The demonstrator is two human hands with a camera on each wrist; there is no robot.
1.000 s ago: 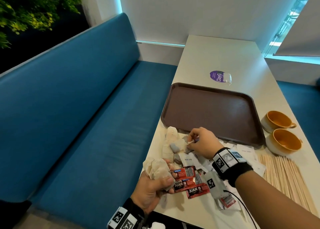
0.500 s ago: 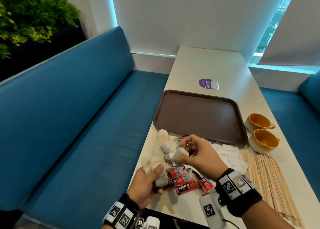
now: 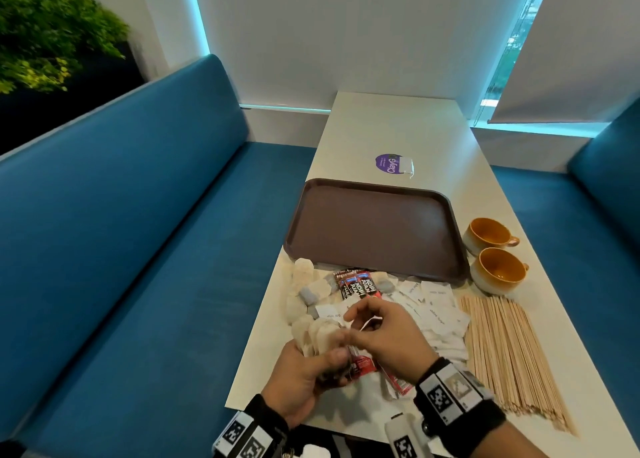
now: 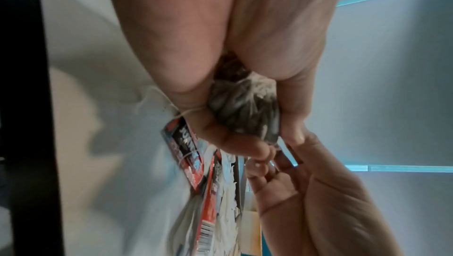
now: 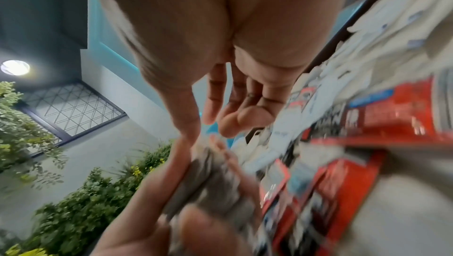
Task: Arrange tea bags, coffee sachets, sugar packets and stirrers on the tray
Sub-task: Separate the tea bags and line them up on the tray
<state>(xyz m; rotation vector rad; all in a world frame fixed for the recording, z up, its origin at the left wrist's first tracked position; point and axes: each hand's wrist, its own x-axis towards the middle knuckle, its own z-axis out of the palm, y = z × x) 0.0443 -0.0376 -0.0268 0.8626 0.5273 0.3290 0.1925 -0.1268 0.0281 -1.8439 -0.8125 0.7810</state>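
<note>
The left hand [image 3: 304, 378] has its fingers wrapped round a bunch of tea bags [image 3: 317, 336], down at six o'clock on the white table [image 3: 391, 128]. The right hand [image 3: 384, 333] sits against that bunch, its fingers loosely curled; it seems to pinch a thin string [image 3: 369, 322] there, though motion blur keeps me from being sure. More loose tea bags [image 3: 301, 284] lie at nine o'clock of the hands. Red coffee sachets [image 3: 358, 284] sit at twelve o'clock of them, just short of the brown tray [image 3: 374, 229], which holds nothing. White sugar packets [image 3: 438, 305] spread at two o'clock, and the wooden stirrers [image 3: 512, 360] lie in a row at three o'clock. Two orange cups [image 3: 495, 253] stand beside the tray's right edge.
</note>
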